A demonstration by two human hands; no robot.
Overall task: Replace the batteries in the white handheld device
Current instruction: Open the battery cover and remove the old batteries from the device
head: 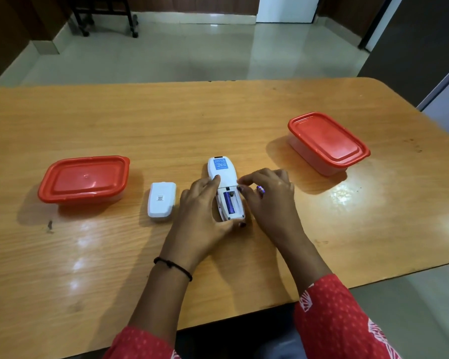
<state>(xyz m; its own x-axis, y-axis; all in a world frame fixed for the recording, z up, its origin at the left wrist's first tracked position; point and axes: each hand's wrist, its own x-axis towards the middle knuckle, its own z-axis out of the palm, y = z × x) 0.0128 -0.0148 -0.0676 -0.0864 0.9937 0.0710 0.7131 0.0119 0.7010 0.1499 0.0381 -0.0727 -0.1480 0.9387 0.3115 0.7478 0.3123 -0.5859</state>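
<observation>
The white handheld device (pixel 224 187) lies face down near the middle of the wooden table (pixel 244 112), and everything else sits relative to it. Its battery cover (pixel 161 199) is off and rests just to the left of the device, with one red-lidded container (pixel 84 178) further left and a second red-lidded container (pixel 327 142) well apart to the right and further back. The open compartment at the near end of the device shows one blue battery (pixel 230 202) seated in the left slot; the slot beside it looks empty. The left hand (pixel 205 208) steadies the device, fingers curved along its left edge and the thumb pressing at its near end. The right hand (pixel 266 193) hovers at the device's right edge, fingers loosely curled, with a small purple-and-white object (pixel 260 189) tucked among them, which may be a battery, though too little shows to be sure. The step in hand appears to be working batteries in or out of the compartment. The next move calls for fine fingertip work at the empty slot, matching polarity, while the left hand keeps the body from sliding.
</observation>
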